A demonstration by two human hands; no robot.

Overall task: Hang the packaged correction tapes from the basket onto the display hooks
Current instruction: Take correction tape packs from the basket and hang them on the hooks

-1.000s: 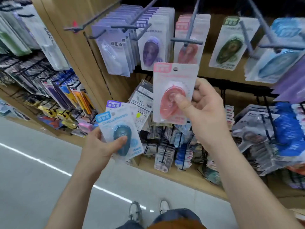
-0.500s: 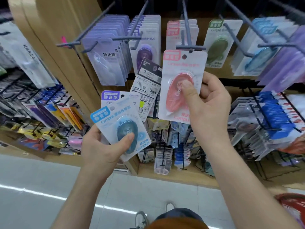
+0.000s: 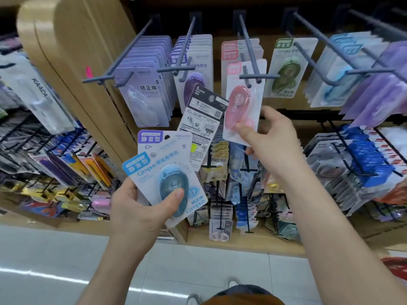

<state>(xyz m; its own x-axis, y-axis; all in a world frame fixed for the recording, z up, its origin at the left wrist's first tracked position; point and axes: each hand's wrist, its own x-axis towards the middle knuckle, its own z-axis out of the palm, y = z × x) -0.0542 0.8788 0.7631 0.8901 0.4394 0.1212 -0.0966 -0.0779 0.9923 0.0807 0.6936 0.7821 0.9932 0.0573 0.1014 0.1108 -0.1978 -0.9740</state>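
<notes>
- Head view: the right hand [image 3: 275, 148] pinches the lower end of a pink pack [image 3: 241, 100], thumb on the front and fingers curled behind it.
- The pink pack hangs tilted on the middle hook [image 3: 246, 51]. Its top is just behind the hook's crossbar and in front of the other pink packs [image 3: 231, 49] farther back on the same hook.
- The left hand [image 3: 141, 208] grips a fan of three packs, with its thumb across the blister of the front one.
- The front one is a blue pack [image 3: 154, 170]. A purple-labelled pack [image 3: 154, 139] sits behind it, and a back-facing pack [image 3: 202, 126] sticks up to the right, its top overlapping the purple packs [image 3: 193, 51] on the display.
- Neighbouring hooks carry lavender packs [image 3: 143, 89] on the left and a green pack [image 3: 286, 69] on the right.
- A wooden shelf [image 3: 253, 243] runs below the lower racks.
</notes>
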